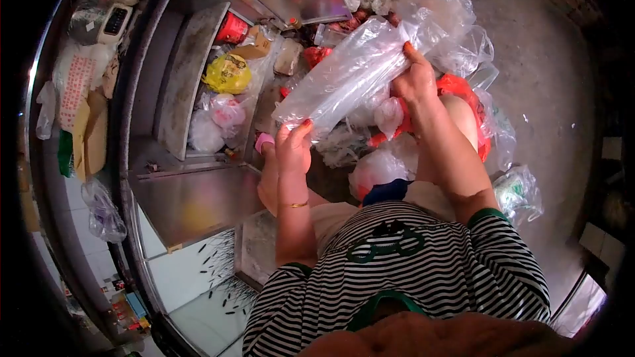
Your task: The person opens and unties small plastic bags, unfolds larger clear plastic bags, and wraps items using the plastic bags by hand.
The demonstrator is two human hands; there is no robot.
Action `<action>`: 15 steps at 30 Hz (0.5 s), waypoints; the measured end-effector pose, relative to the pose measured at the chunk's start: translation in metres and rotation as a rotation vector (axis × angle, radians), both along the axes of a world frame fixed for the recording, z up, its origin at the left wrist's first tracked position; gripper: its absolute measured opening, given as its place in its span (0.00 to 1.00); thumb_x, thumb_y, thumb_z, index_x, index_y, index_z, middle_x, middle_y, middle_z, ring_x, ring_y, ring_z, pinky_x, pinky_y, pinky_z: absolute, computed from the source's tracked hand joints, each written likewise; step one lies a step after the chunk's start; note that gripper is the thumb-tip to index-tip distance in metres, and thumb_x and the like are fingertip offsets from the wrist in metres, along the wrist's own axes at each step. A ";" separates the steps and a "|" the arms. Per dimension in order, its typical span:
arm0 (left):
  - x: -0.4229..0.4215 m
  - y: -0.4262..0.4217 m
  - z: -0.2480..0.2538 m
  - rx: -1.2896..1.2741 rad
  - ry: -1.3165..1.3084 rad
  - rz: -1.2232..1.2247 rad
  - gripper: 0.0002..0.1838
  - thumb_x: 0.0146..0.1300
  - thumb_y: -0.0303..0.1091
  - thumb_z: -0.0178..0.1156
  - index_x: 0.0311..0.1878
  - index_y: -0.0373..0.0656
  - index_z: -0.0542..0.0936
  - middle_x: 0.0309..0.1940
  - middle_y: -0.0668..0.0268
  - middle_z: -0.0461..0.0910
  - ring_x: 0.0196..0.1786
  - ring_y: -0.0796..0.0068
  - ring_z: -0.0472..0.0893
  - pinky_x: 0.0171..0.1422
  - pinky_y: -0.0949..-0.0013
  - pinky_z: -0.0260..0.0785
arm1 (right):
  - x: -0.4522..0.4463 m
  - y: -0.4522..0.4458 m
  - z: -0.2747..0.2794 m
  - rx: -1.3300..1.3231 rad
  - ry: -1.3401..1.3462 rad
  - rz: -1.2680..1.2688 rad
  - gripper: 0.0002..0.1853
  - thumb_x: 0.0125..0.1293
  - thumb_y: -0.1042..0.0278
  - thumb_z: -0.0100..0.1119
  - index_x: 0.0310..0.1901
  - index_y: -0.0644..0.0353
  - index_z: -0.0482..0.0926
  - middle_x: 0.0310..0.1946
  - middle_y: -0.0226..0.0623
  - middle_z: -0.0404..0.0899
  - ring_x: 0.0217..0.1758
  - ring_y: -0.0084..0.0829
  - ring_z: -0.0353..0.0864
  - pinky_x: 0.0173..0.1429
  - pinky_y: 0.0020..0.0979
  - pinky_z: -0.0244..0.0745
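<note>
A long clear plastic bag (347, 69) is stretched out flat between my two hands, slanting up to the right. My left hand (294, 149) pinches its lower left corner, fingers closed on the film. My right hand (415, 79) grips the upper right end, where the plastic is gathered under the thumb. Past that hand, crumpled clear plastic (450, 20) bunches up, and I cannot tell whether it is part of the same bag. Below my hands, a red plastic bag (466, 89) and a round whitish bag (377, 170) lie around my legs.
On my left an open cabinet (182, 86) holds a yellow bag (228, 73), white bags (208, 129) and a red container (231, 28). Its lower door (198, 201) swings out near my left arm. Another clear bag (517, 193) rests on the concrete floor (529, 59) at right.
</note>
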State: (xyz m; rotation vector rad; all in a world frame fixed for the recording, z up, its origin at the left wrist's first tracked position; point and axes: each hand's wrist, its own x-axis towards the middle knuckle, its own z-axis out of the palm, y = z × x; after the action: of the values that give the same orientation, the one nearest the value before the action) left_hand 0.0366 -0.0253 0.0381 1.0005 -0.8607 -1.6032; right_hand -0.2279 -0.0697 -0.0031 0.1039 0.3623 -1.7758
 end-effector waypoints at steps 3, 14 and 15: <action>0.010 0.000 -0.003 -0.009 0.018 0.025 0.13 0.57 0.23 0.55 0.46 0.40 0.73 0.42 0.65 0.75 0.46 0.72 0.74 0.52 0.66 0.67 | -0.004 0.005 0.018 -0.137 0.000 -0.050 0.23 0.69 0.57 0.40 0.54 0.69 0.67 0.53 0.47 0.70 0.58 0.42 0.68 0.65 0.43 0.59; -0.007 0.003 -0.009 -0.052 -0.043 0.040 0.13 0.59 0.21 0.53 0.49 0.39 0.73 0.45 0.65 0.76 0.45 0.76 0.76 0.49 0.72 0.69 | 0.018 0.006 -0.006 0.171 0.556 0.218 0.19 0.63 0.57 0.50 0.46 0.66 0.72 0.41 0.41 0.76 0.42 0.34 0.76 0.48 0.33 0.69; -0.006 0.003 -0.010 -0.046 -0.054 0.032 0.13 0.59 0.21 0.53 0.49 0.39 0.73 0.45 0.65 0.76 0.44 0.76 0.76 0.49 0.72 0.69 | 0.020 0.014 0.015 0.204 0.598 0.175 0.10 0.62 0.66 0.51 0.36 0.64 0.75 0.33 0.37 0.77 0.33 0.29 0.75 0.41 0.30 0.70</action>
State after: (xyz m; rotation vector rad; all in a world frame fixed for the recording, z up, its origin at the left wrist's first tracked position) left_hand 0.0308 -0.0222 0.0281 1.0242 -0.9102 -1.5292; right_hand -0.2078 -0.0561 0.0116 -0.3143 0.9533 -1.5648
